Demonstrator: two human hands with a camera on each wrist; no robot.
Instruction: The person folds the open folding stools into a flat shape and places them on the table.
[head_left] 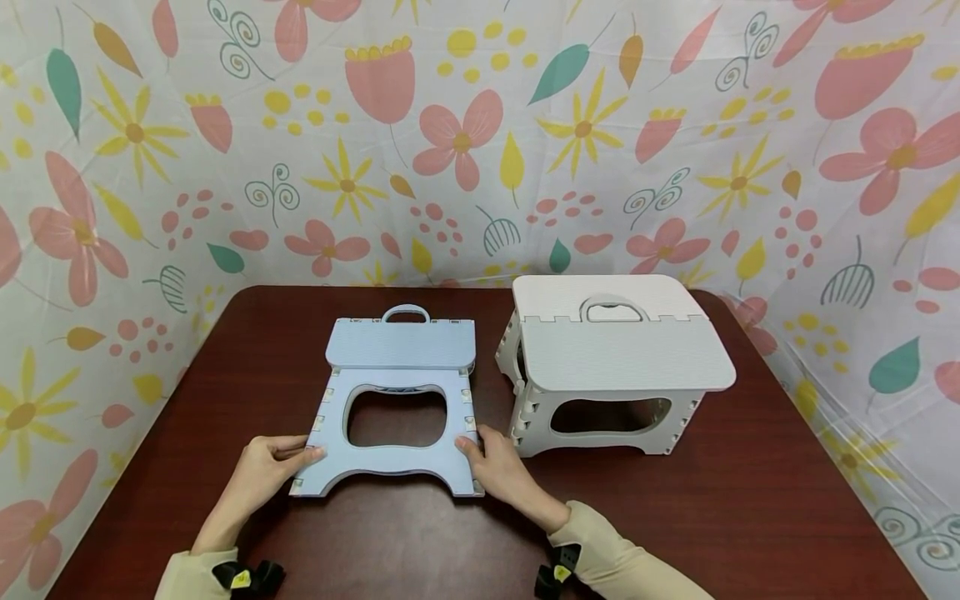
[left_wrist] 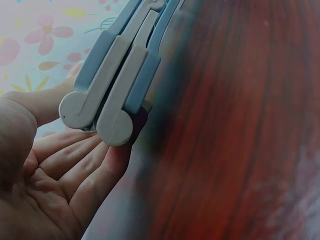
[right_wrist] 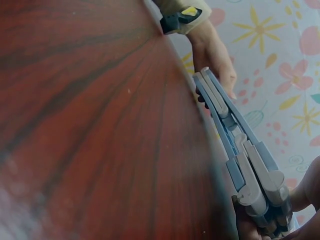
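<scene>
folded blue stool [head_left: 401, 460], left hand [head_left: 261, 477], right hand [head_left: 502, 471] gripping its sides, white stool [head_left: 618, 358] beside

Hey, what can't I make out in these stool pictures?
Head: back of the blue stool, turned away.
Head: rear of the white stool, blocked by itself.
Left wrist: blue stool's upper end, past top edge.
Right wrist: part of the right hand, past frame edges.
</scene>
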